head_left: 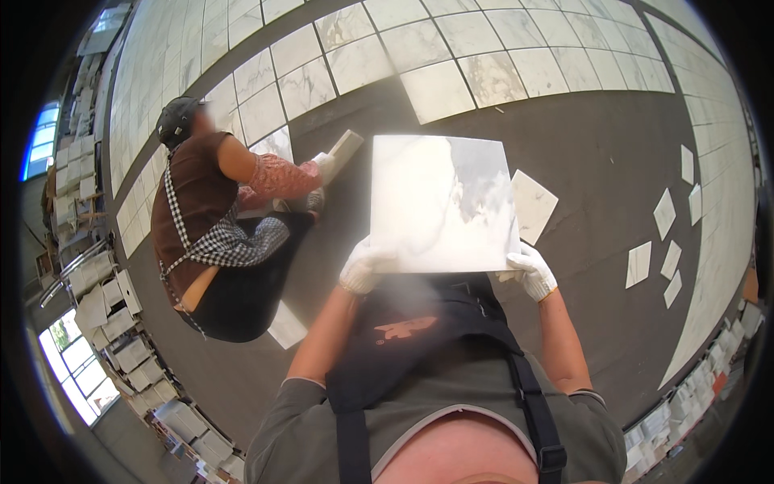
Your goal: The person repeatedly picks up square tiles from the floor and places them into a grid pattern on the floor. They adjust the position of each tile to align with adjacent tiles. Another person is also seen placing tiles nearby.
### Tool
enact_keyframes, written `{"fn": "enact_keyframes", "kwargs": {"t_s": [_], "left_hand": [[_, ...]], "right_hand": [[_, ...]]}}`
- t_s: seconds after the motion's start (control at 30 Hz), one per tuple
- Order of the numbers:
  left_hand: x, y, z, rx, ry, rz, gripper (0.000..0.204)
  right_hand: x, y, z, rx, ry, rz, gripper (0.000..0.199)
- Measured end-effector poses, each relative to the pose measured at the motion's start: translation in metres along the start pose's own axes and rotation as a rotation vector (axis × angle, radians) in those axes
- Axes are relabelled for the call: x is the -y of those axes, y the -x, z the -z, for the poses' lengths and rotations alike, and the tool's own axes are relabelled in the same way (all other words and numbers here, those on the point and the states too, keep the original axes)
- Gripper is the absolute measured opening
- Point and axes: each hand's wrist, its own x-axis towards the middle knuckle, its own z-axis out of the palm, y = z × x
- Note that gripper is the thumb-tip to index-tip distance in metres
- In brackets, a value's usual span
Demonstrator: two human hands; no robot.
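Observation:
Held up in front of my apron is a large square marble tile [419, 206], white with a grey patch across its upper right. My left hand [367, 264], in a white glove, grips its lower left corner. At the lower right corner my gloved right hand [530, 271] is closed on the same tile, some of its fingers hidden beneath. Partly behind the held piece, another white tile [534, 206] lies on the dark floor to the right.
A co-worker [214, 226] crouches at my left, gloved hand on a pale tile [345, 152]. Rows of marble tiles [419, 44] cover the floor ahead. Several small tile pieces [664, 214] lie at the right. Stacked slabs [121, 310] line the left side.

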Motion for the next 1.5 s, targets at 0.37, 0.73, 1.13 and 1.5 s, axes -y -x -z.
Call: {"fn": "enact_keyframes", "kwargs": {"t_s": [0.37, 0.73, 1.13, 1.5], "left_hand": [[-0.095, -0.113, 0.039, 0.017, 0.096, -0.013, 0.047], [-0.127, -0.268, 0.145, -0.173, 0.023, -0.029, 0.064], [-0.041, -0.541, 0.27, -0.494, -0.22, 0.025, 0.027], [-0.01, -0.639, 0.325, -0.675, -0.526, 0.099, 0.04]], "right_hand": [[0.086, -0.244, -0.034, -0.54, 0.147, 0.091, 0.038], [0.093, -0.422, -0.046, -0.653, 0.338, 0.147, 0.037], [0.05, -0.733, 0.075, -0.511, 0.448, 0.037, 0.035], [0.016, -0.858, 0.105, -0.407, 0.563, 0.035, 0.041]]}}
